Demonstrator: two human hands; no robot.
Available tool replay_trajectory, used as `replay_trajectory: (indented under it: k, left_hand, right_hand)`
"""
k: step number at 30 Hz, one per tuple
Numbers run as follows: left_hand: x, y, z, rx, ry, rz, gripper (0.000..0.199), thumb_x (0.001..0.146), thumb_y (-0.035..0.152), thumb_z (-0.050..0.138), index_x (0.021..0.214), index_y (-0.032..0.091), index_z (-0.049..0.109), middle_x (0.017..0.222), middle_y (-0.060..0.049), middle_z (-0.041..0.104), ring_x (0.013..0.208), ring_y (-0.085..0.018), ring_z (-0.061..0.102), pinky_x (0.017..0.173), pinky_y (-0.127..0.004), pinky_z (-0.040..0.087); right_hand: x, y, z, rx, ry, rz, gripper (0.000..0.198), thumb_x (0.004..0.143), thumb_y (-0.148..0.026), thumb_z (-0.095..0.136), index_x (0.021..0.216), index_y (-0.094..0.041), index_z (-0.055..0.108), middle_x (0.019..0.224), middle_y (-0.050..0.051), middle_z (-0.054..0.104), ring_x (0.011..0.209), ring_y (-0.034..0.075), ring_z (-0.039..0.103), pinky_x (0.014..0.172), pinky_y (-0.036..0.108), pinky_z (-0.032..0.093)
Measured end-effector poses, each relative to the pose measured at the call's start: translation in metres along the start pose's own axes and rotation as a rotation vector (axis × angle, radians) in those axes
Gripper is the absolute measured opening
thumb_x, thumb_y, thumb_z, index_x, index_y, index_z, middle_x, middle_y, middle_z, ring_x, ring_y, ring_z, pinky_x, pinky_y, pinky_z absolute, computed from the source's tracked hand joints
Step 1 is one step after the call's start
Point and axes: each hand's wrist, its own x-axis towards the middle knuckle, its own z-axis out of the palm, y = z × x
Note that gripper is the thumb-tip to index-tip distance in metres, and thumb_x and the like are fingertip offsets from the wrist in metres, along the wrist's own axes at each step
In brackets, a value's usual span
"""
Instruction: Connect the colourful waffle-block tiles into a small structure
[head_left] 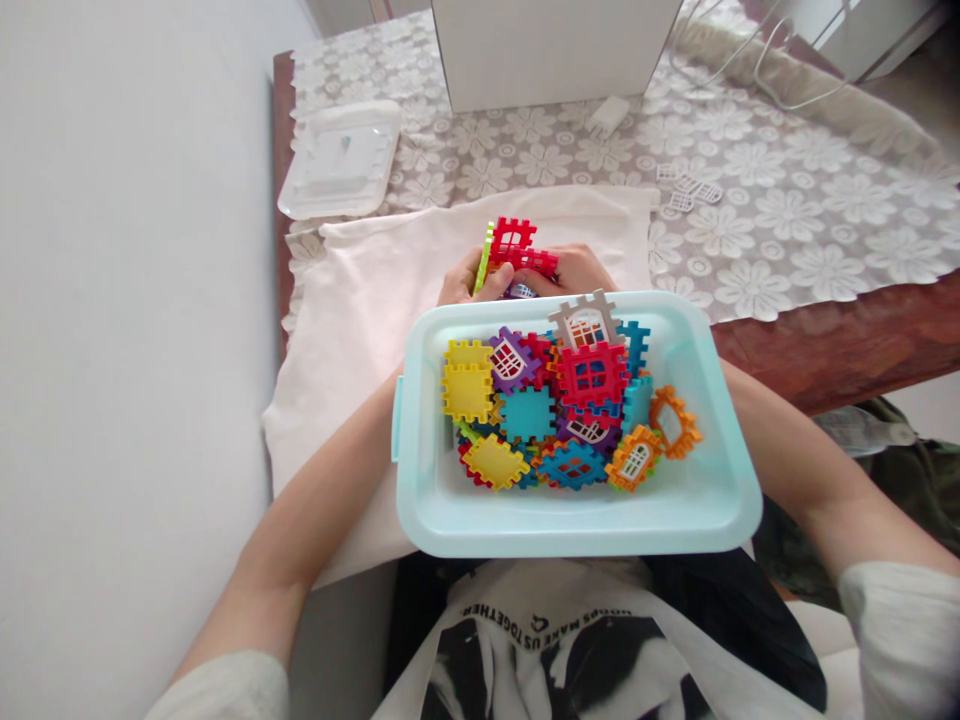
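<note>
Beyond the far rim of a light blue plastic bin [577, 530], both of my hands close on a small structure of interlocking building panels [513, 236]. Red panels with window openings and a lime green panel [484, 258] make up its visible part; the lower part is hidden by my fingers and the bin. My left hand [469, 278] grips the green side, thumb in front. On the red side my right hand [576, 270] is wrapped round the panels. Inside the bin lies a pile of panels, among them yellow [468, 392], turquoise [528, 414] and red [592, 374] ones.
A white lid [341, 165] lies at the back left on the lace tablecloth [540, 165]. Several white window inserts [686, 187] are at the right, near a white adapter [609, 118]. A large white box [555, 50] stands behind. The wall [135, 250] bounds the left side.
</note>
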Motion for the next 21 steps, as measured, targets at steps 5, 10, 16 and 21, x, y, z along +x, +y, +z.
replay_trajectory:
  k: [5,10,16,21]
  left_hand:
    - [0.001,0.000,0.000,-0.002,-0.008,0.000,0.054,0.083,0.063,0.092,0.103,0.015,0.076,0.082,0.001,0.072,0.066,-0.011,0.059,0.067,-0.024,0.049]
    - [0.000,0.003,0.001,-0.020,-0.021,-0.013,0.055,0.085,0.066,0.090,0.101,0.016,0.075,0.073,0.002,0.069,0.059,-0.012,0.059,0.060,-0.025,0.043]
    - [-0.003,0.010,0.005,-0.091,-0.036,-0.017,0.057,0.084,0.067,0.089,0.097,0.015,0.072,0.084,-0.001,0.074,0.071,-0.014,0.068,0.067,-0.025,0.047]
    - [-0.006,0.013,0.007,-0.145,-0.031,-0.047,0.057,0.087,0.065,0.088,0.106,0.013,0.074,0.091,-0.004,0.076,0.081,-0.017,0.072,0.071,-0.025,0.051]
  right_hand:
    - [-0.001,-0.004,-0.001,0.038,-0.001,0.003,0.047,0.101,-0.066,0.045,0.076,-0.030,0.064,0.082,0.009,0.072,0.067,0.026,0.055,0.070,0.044,0.039]
    - [0.001,-0.003,0.002,0.061,0.040,0.064,0.051,0.096,-0.073,0.045,0.072,-0.031,0.062,0.071,0.007,0.064,0.065,0.025,0.049,0.068,0.043,0.037]
    - [0.002,0.004,0.006,0.205,0.187,0.124,0.046,0.090,-0.075,0.061,0.087,-0.031,0.074,0.072,0.005,0.065,0.063,0.026,0.050,0.064,0.043,0.037]
    - [0.001,0.008,0.009,0.271,0.222,0.092,0.040,0.091,-0.069,0.067,0.096,-0.031,0.077,0.079,0.005,0.070,0.066,0.025,0.052,0.064,0.042,0.037]
